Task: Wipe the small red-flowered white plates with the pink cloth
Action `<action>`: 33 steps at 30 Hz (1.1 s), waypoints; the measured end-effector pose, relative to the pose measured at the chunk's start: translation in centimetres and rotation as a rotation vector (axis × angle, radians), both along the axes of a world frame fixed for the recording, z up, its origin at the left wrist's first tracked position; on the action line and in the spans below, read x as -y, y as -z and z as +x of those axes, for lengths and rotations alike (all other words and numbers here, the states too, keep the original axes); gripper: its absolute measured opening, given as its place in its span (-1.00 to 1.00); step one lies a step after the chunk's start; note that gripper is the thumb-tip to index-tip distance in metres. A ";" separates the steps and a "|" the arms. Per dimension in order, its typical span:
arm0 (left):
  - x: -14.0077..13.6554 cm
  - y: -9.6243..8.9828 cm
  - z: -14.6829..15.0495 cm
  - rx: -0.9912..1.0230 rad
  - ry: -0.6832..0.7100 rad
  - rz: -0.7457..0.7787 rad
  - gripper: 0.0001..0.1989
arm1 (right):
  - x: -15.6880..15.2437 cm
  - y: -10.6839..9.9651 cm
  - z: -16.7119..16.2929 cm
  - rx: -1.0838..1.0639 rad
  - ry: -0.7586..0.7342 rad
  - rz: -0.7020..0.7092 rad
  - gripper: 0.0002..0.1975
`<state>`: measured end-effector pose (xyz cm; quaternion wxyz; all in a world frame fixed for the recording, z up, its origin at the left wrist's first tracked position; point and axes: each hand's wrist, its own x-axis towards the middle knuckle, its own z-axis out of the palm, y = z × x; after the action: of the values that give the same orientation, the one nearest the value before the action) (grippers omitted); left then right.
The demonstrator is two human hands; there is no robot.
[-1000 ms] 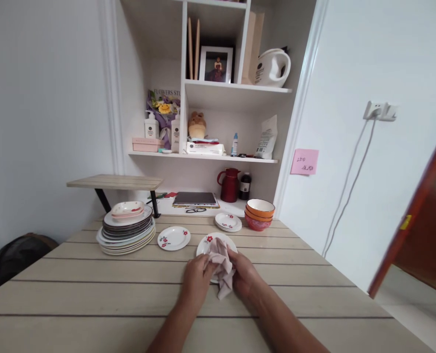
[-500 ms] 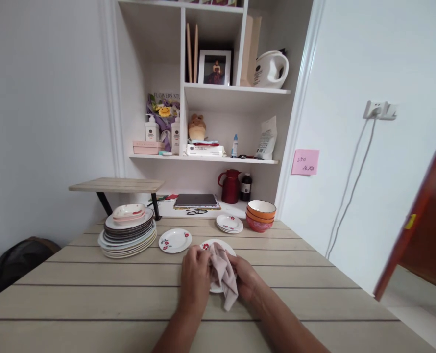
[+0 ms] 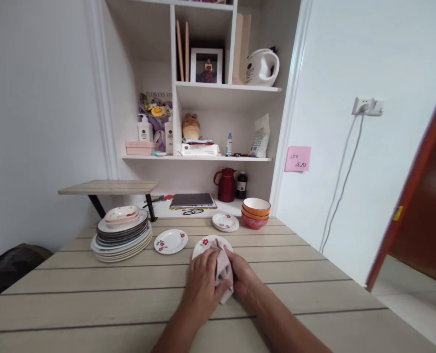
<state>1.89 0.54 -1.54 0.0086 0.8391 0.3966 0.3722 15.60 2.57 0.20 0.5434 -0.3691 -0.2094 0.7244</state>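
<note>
A small white plate [image 3: 199,248] with red flowers is between my hands, just above or on the tabletop; I cannot tell which. A pale pink cloth [image 3: 223,267] is bunched over its right part. My left hand [image 3: 205,280] lies across the plate's near side, fingers closed over the cloth with the thumb on its lower end. My right hand [image 3: 243,275] is closed around the plate's right edge beside the cloth, its fingertips hidden. A similar flowered plate [image 3: 171,241] lies flat to the left.
At the left stands a tall stack of plates [image 3: 122,240] topped by pink-rimmed dishes [image 3: 121,214], near a small raised shelf [image 3: 108,187]. Small stacked plates [image 3: 225,222] and orange and red bowls [image 3: 255,213] sit farther back. Behind are a laptop [image 3: 192,199], glasses [image 3: 193,212] and a red jug [image 3: 226,185].
My left hand has flattened and spread over the near part of the plate and cloth. The cloth hangs lower less than before. The whole view has shifted slightly.
</note>
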 end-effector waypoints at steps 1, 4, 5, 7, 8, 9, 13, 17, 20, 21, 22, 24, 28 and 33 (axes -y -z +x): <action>0.0 0.0 0.2 -0.009 -0.027 -0.004 -0.39 | 0.1 -0.1 0.0 -0.007 -0.008 0.010 -0.62; -0.3 0.0 0.6 -0.012 -0.089 -0.004 -0.47 | 0.1 -0.2 -0.1 -0.027 -0.029 0.037 -0.55; -0.5 0.0 0.6 -0.008 -0.098 0.001 -0.51 | 0.1 -0.2 0.0 -0.025 -0.026 0.035 -0.54; -0.6 -0.2 0.5 -0.008 -0.105 0.018 -0.55 | 0.0 -0.1 0.0 -0.005 -0.013 0.022 -0.53; -0.6 -0.3 0.4 -0.018 -0.103 0.030 -0.55 | -0.1 0.0 0.1 0.005 -0.010 0.022 -0.52; -0.6 -0.4 0.3 -0.034 -0.098 0.045 -0.55 | 0.0 0.0 0.1 0.013 -0.012 0.028 -0.52; -0.1 -1.2 0.3 -0.119 -0.078 0.124 -0.53 | 0.4 -0.1 -0.1 0.013 -0.036 0.078 -0.51; 0.1 -1.8 0.5 -0.147 -0.179 0.178 -0.52 | 0.9 -0.4 -0.4 0.020 -0.037 0.105 -0.53; 0.1 -2.0 0.3 -0.134 -0.329 0.184 -0.56 | 0.9 -0.5 -0.7 0.047 -0.007 0.115 -0.56; 0.1 -2.1 0.2 -0.135 -0.374 0.182 -0.59 | 0.9 -0.5 -0.7 0.047 0.005 0.111 -0.56; 0.2 -2.1 0.1 -0.142 -0.407 0.178 -0.62 | 0.8 -0.5 -0.7 0.046 0.022 0.097 -0.57; 0.2 -2.1 -0.1 -0.177 -0.435 0.164 -0.68 | 0.6 -0.6 -0.7 0.039 0.060 0.050 -0.56; 0.1 -1.9 -0.3 -0.259 -0.383 0.113 -0.77 | 0.3 -0.7 -0.3 -0.001 0.122 0.025 -0.58; -0.3 -1.5 -0.1 -0.204 -0.256 0.115 -0.69 | 0.3 -0.3 0.1 0.050 0.052 0.041 -0.56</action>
<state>1.79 0.85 -0.05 -0.1271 0.8142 0.4773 0.3052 15.72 2.26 0.48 0.5643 -0.3809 -0.2280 0.6961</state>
